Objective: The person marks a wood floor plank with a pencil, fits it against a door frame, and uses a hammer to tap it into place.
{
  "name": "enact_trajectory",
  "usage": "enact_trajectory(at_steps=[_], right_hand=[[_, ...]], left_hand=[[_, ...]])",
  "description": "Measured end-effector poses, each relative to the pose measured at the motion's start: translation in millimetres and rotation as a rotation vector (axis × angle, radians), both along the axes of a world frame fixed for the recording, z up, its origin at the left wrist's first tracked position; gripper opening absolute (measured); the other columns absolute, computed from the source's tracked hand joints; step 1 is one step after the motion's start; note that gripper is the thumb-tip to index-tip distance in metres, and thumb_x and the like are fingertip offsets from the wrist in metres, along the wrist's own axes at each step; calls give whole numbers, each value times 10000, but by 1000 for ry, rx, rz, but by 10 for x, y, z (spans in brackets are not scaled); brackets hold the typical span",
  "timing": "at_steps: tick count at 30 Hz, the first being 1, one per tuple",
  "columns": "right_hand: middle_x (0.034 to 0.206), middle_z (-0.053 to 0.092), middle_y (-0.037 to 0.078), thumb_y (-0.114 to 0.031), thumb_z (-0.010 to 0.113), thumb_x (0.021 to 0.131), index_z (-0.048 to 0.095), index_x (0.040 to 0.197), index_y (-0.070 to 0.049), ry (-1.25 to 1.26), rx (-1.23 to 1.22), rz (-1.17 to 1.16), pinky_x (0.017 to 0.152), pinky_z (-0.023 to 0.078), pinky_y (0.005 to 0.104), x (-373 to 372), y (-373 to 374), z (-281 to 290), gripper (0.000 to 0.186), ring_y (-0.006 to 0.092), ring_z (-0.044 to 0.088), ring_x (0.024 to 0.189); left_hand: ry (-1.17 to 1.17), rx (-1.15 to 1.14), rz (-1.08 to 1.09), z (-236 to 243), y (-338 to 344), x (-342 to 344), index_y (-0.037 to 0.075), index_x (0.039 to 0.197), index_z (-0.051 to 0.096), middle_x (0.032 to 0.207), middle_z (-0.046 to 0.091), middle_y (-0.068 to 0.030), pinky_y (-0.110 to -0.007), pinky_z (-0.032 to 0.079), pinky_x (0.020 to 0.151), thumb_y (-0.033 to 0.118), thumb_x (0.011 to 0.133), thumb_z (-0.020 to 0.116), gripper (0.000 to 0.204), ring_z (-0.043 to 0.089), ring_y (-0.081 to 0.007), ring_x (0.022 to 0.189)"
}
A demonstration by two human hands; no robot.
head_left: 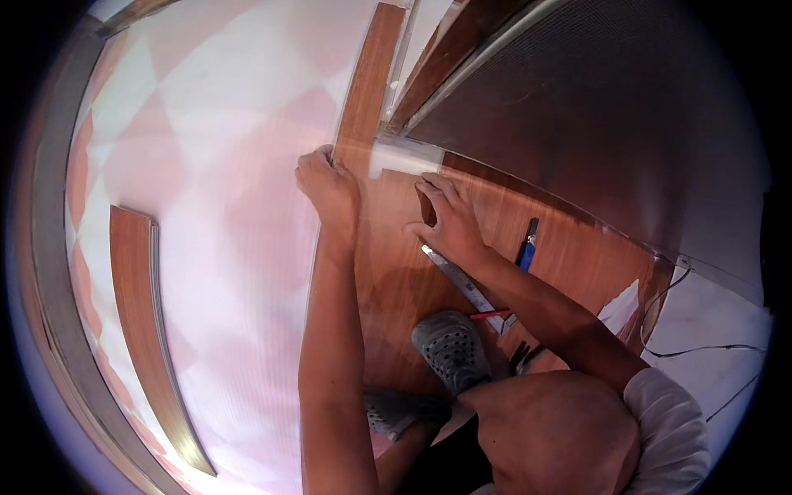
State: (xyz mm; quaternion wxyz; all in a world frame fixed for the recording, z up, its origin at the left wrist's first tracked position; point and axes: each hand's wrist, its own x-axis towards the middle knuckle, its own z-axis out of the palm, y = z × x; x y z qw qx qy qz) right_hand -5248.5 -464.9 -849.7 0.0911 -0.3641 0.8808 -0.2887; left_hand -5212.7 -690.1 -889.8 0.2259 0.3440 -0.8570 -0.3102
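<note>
My left hand (328, 188) has its fingers curled closed at the left edge of a brown wood-look floor plank (363, 99), near the white notch beside the door frame. To its right, my right hand (452, 219) is low over the laid brown flooring (392, 247). Its thumb and fingers curve around a small dark brown piece (426, 208), partly hidden by the fingers. Just below that hand lies a metal square (462, 282), with a red pencil-like stick (491, 314) across its corner. A blue utility knife (528, 247) rests beyond my right forearm.
A loose brown plank (144, 313) lies at left on the pink-and-white patterned floor (239, 206). A dark mesh door panel (577, 124) rises at upper right. Grey clogs (452, 351) stand by my knee. A black cable (660, 313) trails at right.
</note>
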Motion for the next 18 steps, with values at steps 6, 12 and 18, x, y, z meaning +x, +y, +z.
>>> enact_trajectory(at_steps=[6, 12, 18], right_hand=[[1437, 535, 169, -363, 872, 773, 578, 1401, 1, 13, 30, -6, 1150, 392, 467, -85, 43, -41, 783, 397, 464, 1326], [1463, 523, 198, -374, 867, 787, 583, 1422, -32, 19, 78, -94, 1178, 364, 470, -266, -12, -97, 775, 418, 440, 1361], [1458, 533, 201, -402, 866, 790, 596, 1402, -48, 37, 130, -103, 1179, 352, 502, -311, -44, -119, 757, 437, 431, 1378]], left_hand=[[-24, 126, -127, 147, -54, -8, -47, 1242, 664, 1154, 628, -255, -487, 439, 1003, 4, 879, 627, 369, 562, -415, 1116], [23, 161, -216, 185, -98, -111, -37, 1355, 619, 1286, 603, -246, -465, 423, 1094, 48, 915, 617, 448, 550, -420, 1214], [-58, 104, -428, 221, -238, 212, 17, 1480, 517, 1489, 547, -161, -460, 378, 1165, 65, 806, 784, 727, 500, -400, 1317]])
